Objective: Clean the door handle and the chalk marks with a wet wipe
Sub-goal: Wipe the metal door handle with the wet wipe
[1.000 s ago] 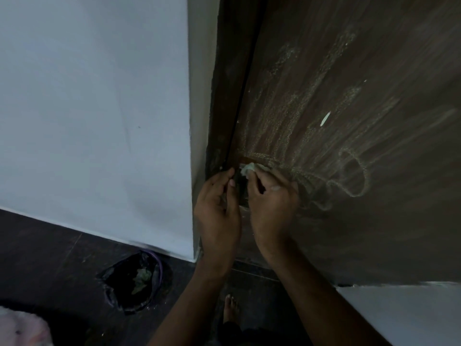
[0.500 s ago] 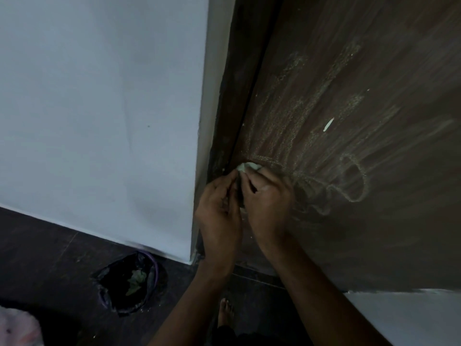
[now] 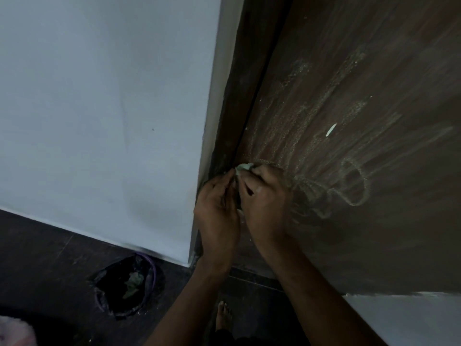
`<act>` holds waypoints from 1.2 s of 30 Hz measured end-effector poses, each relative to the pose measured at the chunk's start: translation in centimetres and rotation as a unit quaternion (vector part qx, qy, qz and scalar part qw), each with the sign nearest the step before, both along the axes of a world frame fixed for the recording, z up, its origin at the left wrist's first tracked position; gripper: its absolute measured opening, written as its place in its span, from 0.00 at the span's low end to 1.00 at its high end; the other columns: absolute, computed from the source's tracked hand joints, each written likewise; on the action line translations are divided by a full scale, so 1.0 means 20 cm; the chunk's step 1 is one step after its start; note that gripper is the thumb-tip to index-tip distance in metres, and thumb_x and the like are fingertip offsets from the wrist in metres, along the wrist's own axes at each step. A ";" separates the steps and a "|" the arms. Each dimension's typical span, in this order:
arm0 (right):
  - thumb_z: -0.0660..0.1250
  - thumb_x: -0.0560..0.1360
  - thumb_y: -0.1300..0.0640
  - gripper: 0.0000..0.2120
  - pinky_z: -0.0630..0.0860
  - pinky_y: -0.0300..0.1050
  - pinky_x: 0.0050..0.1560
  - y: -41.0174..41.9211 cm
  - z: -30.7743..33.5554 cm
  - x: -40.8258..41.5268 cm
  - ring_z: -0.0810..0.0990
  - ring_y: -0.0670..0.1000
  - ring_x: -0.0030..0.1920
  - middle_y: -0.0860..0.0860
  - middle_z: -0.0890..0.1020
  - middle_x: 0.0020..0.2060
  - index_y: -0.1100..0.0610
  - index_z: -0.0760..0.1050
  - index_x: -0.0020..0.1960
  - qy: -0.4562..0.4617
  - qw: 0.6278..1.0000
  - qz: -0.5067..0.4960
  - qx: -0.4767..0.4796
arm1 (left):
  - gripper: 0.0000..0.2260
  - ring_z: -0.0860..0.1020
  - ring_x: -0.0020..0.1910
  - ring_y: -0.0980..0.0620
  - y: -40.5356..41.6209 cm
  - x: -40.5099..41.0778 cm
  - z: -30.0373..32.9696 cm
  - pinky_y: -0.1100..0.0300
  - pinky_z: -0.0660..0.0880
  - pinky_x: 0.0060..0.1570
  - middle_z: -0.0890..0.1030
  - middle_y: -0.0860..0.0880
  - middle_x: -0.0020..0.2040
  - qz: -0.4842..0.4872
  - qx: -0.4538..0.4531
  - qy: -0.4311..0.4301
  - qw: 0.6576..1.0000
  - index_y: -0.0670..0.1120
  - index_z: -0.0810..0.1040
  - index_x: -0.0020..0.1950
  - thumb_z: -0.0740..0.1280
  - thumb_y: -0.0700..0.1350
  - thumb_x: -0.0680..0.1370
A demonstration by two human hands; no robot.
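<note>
**Both hands at the door edge with a wet wipe**

Head view: The left hand [image 3: 216, 208] and the right hand [image 3: 264, 201] were pressed close together at the left edge of the brown door [image 3: 374, 233], near the dark door frame [image 3: 237, 96]. The grip of the right hand was closed on a pale wet wipe [image 3: 244, 167], and only a small part of the wipe showed above the fingertips. The left hand's fingers were curled against the same spot; I cannot tell whether its grip held something. The door handle was hidden behind the hands, so it could not be seen.

The chalk marks [image 3: 354, 186] lay on the door just to the right of the hands, as loops and long pale streaks going up. A small white fleck [image 3: 331, 129] sat higher on the door.

The white wall [image 3: 99, 108] filled the left side. On the dark floor [image 3: 37, 258], near the wall's lower corner, stood a bin with a black bag [image 3: 127, 288], with something green inside. A bare foot [image 3: 222, 314] showed at the bottom, under the arms.
</note>
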State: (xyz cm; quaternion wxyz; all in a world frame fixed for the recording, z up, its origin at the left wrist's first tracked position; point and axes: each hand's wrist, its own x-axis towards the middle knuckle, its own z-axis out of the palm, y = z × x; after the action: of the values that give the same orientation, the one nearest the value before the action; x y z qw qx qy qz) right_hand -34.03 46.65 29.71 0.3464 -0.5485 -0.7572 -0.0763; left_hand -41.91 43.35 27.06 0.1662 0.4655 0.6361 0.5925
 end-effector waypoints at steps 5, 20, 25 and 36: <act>0.69 0.76 0.60 0.10 0.82 0.48 0.42 -0.04 -0.02 0.09 0.82 0.54 0.42 0.55 0.82 0.41 0.63 0.84 0.54 0.011 1.000 -0.027 0.000 | 0.13 0.80 0.56 0.54 0.00 0.00 0.00 0.78 0.67 0.61 0.84 0.47 0.57 0.004 -0.011 0.011 1.000 0.44 0.84 0.63 0.70 0.36 0.79; 0.72 0.74 0.61 0.06 0.82 0.48 0.40 -0.11 -0.09 0.14 0.81 0.53 0.42 0.54 0.83 0.41 0.61 0.85 0.49 -0.016 0.995 -0.027 -0.099 | 0.10 0.82 0.53 0.56 -0.05 -0.03 -0.03 0.71 0.74 0.58 0.85 0.51 0.53 -0.005 -0.020 -0.031 0.999 0.46 0.86 0.58 0.71 0.37 0.78; 0.72 0.75 0.58 0.07 0.80 0.47 0.42 -0.10 -0.09 0.06 0.81 0.54 0.45 0.55 0.83 0.45 0.60 0.85 0.50 -0.042 0.986 -0.034 -0.157 | 0.09 0.82 0.52 0.55 -0.09 -0.03 -0.09 0.75 0.72 0.55 0.85 0.51 0.53 -0.016 -0.062 -0.028 0.998 0.46 0.86 0.58 0.70 0.39 0.79; 0.73 0.75 0.58 0.05 0.81 0.49 0.36 -0.20 -0.15 0.09 0.82 0.53 0.39 0.53 0.83 0.39 0.59 0.85 0.45 -0.040 0.991 -0.013 -0.126 | 0.10 0.78 0.50 0.62 -0.15 -0.03 -0.13 0.79 0.68 0.54 0.84 0.49 0.52 -0.011 -0.068 -0.018 0.997 0.45 0.86 0.58 0.72 0.39 0.78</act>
State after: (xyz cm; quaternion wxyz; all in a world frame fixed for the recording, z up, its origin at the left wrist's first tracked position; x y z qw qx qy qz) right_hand -32.22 42.65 26.79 0.2430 -0.5942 -0.7667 -0.0071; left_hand -42.59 40.45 24.46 0.2153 0.4492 0.6668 0.5543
